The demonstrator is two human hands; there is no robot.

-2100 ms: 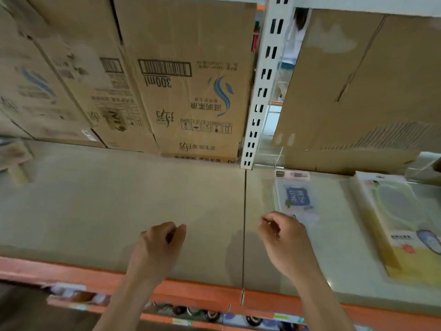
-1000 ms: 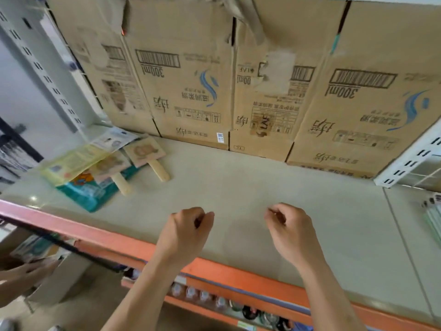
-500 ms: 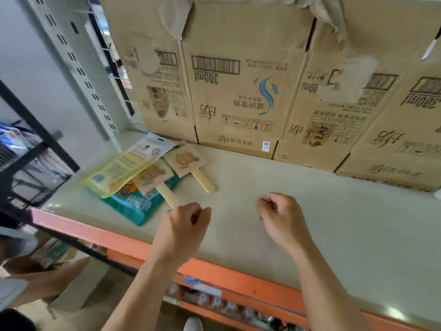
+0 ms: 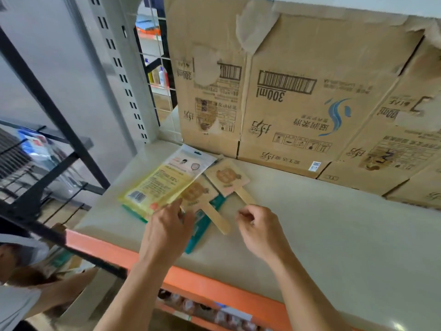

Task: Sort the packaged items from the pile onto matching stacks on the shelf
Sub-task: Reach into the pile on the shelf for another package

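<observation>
Closed now, the earlier gap: the yellow packet (image 4: 160,185), diagonal atop the pile (image 4: 199,194) at the left end of the shelf (image 4: 334,230), is touched by the nearer left hand (image 4: 167,228), grip unclear; right hand (image 4: 261,229) held curled, empty.

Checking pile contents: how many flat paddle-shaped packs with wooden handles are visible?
2 paddle packs: one by the cardboard boxes; one on the teal pack, beside the left hand. Others may hide under the yellow packet.
</observation>
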